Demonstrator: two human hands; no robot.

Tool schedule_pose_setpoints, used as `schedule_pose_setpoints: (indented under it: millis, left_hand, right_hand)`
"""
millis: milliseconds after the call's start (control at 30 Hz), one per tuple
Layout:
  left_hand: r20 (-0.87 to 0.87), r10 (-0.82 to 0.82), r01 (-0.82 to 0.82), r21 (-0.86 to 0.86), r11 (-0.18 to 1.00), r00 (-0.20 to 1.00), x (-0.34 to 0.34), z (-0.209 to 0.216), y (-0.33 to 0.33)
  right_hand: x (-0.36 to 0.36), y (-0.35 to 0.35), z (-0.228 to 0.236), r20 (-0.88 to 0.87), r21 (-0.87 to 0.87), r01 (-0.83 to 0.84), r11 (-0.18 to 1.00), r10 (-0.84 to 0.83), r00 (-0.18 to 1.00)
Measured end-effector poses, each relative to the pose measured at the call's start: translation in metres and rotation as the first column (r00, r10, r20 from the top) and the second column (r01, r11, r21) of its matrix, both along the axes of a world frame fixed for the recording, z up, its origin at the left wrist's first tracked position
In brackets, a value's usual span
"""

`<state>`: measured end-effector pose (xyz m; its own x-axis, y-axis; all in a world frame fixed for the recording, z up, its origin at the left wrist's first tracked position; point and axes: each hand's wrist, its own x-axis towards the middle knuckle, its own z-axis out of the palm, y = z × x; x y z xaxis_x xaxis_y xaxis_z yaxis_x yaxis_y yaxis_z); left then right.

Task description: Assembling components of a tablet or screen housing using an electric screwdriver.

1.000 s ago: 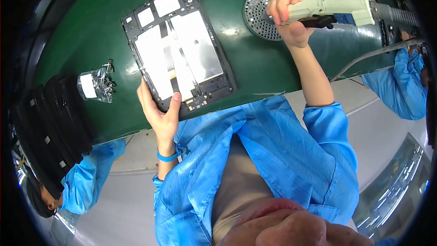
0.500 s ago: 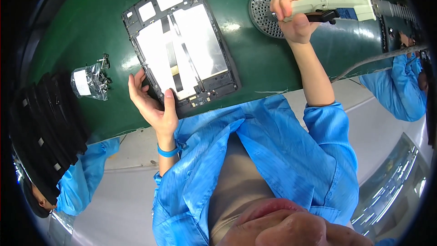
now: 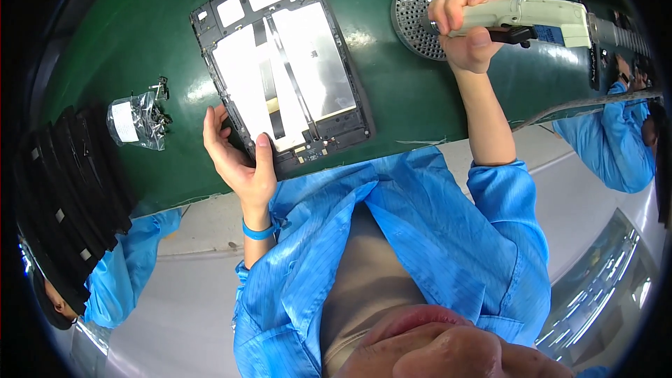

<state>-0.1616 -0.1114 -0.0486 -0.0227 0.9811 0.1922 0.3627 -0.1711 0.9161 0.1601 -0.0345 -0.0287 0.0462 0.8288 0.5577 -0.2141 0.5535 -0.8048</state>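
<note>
An opened tablet (image 3: 327, 70) lies tilted on the green table, its inside facing up with silvery battery panels, a dark frame and flat ribbon cables. My left hand (image 3: 241, 168) grips its lower left edge, thumb on top, the other fingers along the side and partly hidden. In my right hand (image 3: 469, 28) is a pale green electric screwdriver (image 3: 553, 19) with a black lever; the fingers wrap round its front end. The screwdriver's tip, mostly covered by the hand, points at a round metal screw dish (image 3: 413, 14) full of holes; I cannot tell whether they touch.
A clear plastic bag (image 3: 140, 122) of small dark parts lies left of the tablet. Several black slabs (image 3: 73, 182) stand in a row at the far left. A cable (image 3: 581, 103) crosses the table's right edge. Co-workers' blue sleeves (image 3: 607, 143) show at both sides.
My right hand and the screwdriver appear slightly further right and nearer, still over the screw dish. The tablet sits a little higher in view, with my left hand still on its edge.
</note>
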Motion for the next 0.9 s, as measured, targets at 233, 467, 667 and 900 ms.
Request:
schedule_pose_setpoints:
  millis: [233, 467, 667, 900]
  left_hand:
    - [0.003, 0.007, -0.007, -0.001, 1.000, 1.000, 0.001, 0.000, 0.000]
    - [-0.006, 0.001, -0.001, -0.007, 1.000, 1.000, -0.001, 0.000, 0.000]
    - [-0.026, -0.014, 0.014, -0.007, 1.000, 1.000, 0.000, 0.002, 0.001]
    - [-0.064, -0.085, 0.084, -0.020, 0.996, 0.994, -0.005, 0.003, 0.001]
  right_hand:
    - [-0.002, 0.002, 0.000, 0.009, 0.016, -0.006, 1.000, 0.006, 1.000]
    - [0.006, 0.013, 0.003, 0.031, 0.022, -0.209, 0.978, 0.208, 0.978]
    - [-0.018, 0.002, 0.005, 0.078, 0.024, 0.125, 0.992, -0.126, 0.989]
    - [-0.008, 0.002, -0.002, 0.070, 0.035, 0.069, 0.997, -0.071, 0.995]
